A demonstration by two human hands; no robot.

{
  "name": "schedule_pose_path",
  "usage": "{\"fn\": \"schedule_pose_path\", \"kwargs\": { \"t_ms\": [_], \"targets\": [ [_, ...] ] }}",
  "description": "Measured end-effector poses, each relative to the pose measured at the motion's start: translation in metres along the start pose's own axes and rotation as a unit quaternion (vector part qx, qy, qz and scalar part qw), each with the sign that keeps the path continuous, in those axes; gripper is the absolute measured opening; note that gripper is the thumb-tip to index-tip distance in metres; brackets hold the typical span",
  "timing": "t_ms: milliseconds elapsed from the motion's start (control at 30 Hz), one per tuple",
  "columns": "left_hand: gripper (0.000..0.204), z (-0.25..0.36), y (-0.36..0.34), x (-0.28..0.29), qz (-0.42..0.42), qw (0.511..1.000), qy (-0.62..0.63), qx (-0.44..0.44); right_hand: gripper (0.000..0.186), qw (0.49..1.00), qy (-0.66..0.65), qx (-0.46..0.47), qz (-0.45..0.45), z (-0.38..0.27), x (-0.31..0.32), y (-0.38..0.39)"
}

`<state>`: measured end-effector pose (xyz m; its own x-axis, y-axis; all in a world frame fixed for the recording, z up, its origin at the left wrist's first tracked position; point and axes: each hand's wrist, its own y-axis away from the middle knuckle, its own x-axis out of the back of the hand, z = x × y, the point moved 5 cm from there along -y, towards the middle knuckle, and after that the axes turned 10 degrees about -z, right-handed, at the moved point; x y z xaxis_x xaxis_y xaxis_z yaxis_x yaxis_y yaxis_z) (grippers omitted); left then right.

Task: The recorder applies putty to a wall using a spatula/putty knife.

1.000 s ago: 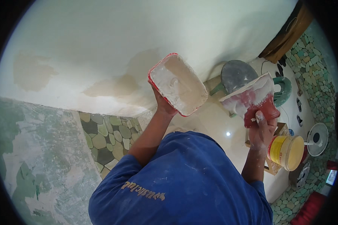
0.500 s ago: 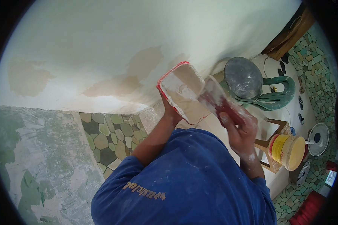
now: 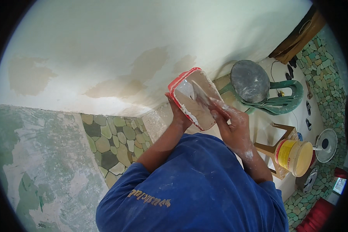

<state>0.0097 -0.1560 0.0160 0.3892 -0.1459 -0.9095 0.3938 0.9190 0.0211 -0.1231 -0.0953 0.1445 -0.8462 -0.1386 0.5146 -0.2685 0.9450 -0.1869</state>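
Observation:
In front of my chest, my left hand [image 3: 178,115] grips a rectangular plastic tub [image 3: 174,80] with a red rim, its fingers wrapped around the near-left side. The tub is tilted, and whitish putty [image 3: 186,103] coats its inside and edge. My right hand [image 3: 235,125], dusted white, is closed around a putty knife [image 3: 200,94]. The knife's blade reaches down into the tub and touches the putty; much of its handle is hidden by my fingers. Beyond the tub stands a pale wall [image 3: 104,46] with beige damp-looking patches [image 3: 149,63].
To the right, a green plastic chair [image 3: 290,99] bears a round grey disc [image 3: 250,82]. A yellow bucket [image 3: 294,156] sits by a wooden stool [image 3: 265,150], with a white fan [image 3: 327,145] beyond. Pebble-patterned flooring [image 3: 118,145] and a smeared green-white surface [image 3: 54,166] lie left.
The putty knife has gone from above the tub's right edge down into it, my right hand moving left. The tub has shifted slightly right and tilted more.

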Motion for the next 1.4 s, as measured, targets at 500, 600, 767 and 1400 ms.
{"fn": "schedule_pose_path", "kwargs": {
  "t_ms": [500,600,767,1400],
  "targets": [
    [0.102,-0.011,0.008,0.006,-0.011,1.0,0.027,-0.009,0.027,0.998,-0.014,0.033,0.057,-0.007,0.012,0.006],
    [0.102,-0.009,0.01,-0.005,0.008,1.0,0.004,-0.018,0.028,0.998,-0.061,0.009,0.005,0.005,-0.001,0.007],
    [0.101,-0.007,0.01,0.005,0.007,1.0,-0.001,-0.029,0.028,0.998,-0.03,0.014,0.047,-0.004,0.015,0.012],
    [0.098,-0.009,0.013,-0.009,0.01,0.998,-0.027,-0.061,0.028,0.99,-0.134,-0.041,-0.003,0.001,0.011,0.015]
  ]
}}
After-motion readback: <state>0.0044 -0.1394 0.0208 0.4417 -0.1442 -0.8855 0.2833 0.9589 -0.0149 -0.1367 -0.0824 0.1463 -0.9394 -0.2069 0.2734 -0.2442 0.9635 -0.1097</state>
